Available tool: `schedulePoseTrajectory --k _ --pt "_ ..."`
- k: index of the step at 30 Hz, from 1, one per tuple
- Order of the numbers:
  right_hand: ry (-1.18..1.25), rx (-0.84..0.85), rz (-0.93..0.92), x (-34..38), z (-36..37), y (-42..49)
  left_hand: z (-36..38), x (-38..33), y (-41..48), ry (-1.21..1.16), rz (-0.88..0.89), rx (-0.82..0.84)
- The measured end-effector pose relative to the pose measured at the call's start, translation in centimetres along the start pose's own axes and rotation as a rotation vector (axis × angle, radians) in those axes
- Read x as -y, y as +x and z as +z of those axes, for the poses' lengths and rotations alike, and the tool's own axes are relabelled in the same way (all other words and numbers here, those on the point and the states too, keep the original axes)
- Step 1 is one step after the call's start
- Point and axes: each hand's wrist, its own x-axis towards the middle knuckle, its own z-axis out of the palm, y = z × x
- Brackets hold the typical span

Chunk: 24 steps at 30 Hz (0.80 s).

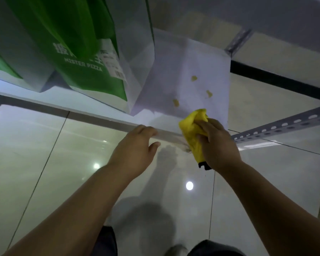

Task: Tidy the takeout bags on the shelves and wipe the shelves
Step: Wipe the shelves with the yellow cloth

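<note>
Glossy pale floor tiles (pixel 63 163) fill the lower part of the view, with ceiling lights mirrored in them as bright dots. Above them a white shelf (pixel 183 67) runs from the left edge toward the middle, seen steeply from above. A grey metal rail with slotted holes (pixel 284 124) leaves its right corner, and a black bar (pixel 275 80) crosses farther back.

Takeout bags stand on the left part of the shelf. A green bag (pixel 92 74) carries white lettering, "MISTER PIZZA", and a printed label (pixel 115 65). Just to its right a pale see-through bag (pixel 135 52) touches it, and a grey-white bag (pixel 17 52) stands on its left.

To the right of the bags the board is bare and shows three small yellowish spots (pixel 194 78).

At the front right corner of the shelf, the right hand (pixel 216 145) has its grip clamped on a bunched yellow cloth (pixel 192 126). The upper end of the cloth lies on the board just below the nearest spot, and the rest hangs over the front edge. A small black piece (pixel 204 166) shows below the cloth; what it is cannot be told.

The left hand (pixel 135 145) holds the shelf's front edge just left of the cloth, with its fingers hooked over the top and the thumb beneath.

Dark trouser legs (pixel 107 241) show at the bottom.
</note>
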Motion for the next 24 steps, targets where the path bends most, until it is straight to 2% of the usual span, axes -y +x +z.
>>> schedulePoseTrajectory --k 6,9,12,16,19,24 --pt "-0.011 -0.177 0.033 -4.0 2.7 5.8 3.1 2.1 5.2 0.174 0.134 -0.118" --pt "-0.121 -0.143 0.087 -5.1 5.8 8.0 4.2 3.3 7.5 0.305 0.161 -0.076" --pt "-0.189 -0.184 0.008 -5.8 8.9 8.6 4.4 4.5 8.4 0.391 0.129 -0.008" --pt "-0.161 -0.197 -0.078 -6.3 8.9 8.3 4.9 5.2 7.9 0.475 0.184 0.034" --pt "-0.198 -0.148 -0.096 -6.2 8.7 8.3 5.6 5.7 7.8 0.654 0.269 0.037" --pt "-0.153 -0.119 -0.156 -3.8 9.0 12.5 6.3 6.5 8.8 0.761 0.260 0.080"
